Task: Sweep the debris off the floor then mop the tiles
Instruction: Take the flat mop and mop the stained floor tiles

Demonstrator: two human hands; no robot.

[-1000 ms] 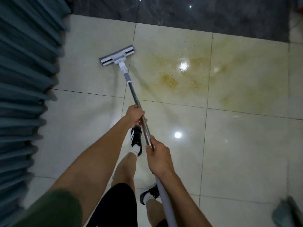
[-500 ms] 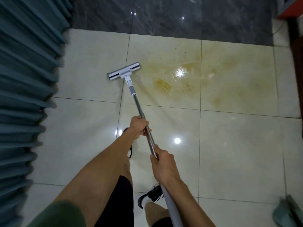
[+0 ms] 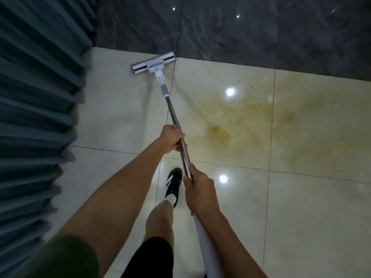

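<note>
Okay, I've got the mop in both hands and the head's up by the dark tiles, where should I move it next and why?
Probably swing the mop head right and draw it back through the yellow stain. The head sits on pale tile at the edge of the dark tiles, left of the stain, which looks unwiped. Your left hand and right hand both grip the mop handle.

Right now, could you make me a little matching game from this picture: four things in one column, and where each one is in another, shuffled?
Things:
1. mop head
2. yellow stain
3. curtain
4. shoe

Places:
A. along the left edge of the view
B. on the pale tiles, right of the mop pole
C. below the hands, between the two arms
D. at the border of the dark floor strip

Pairs: 1-D, 2-B, 3-A, 4-C
</note>
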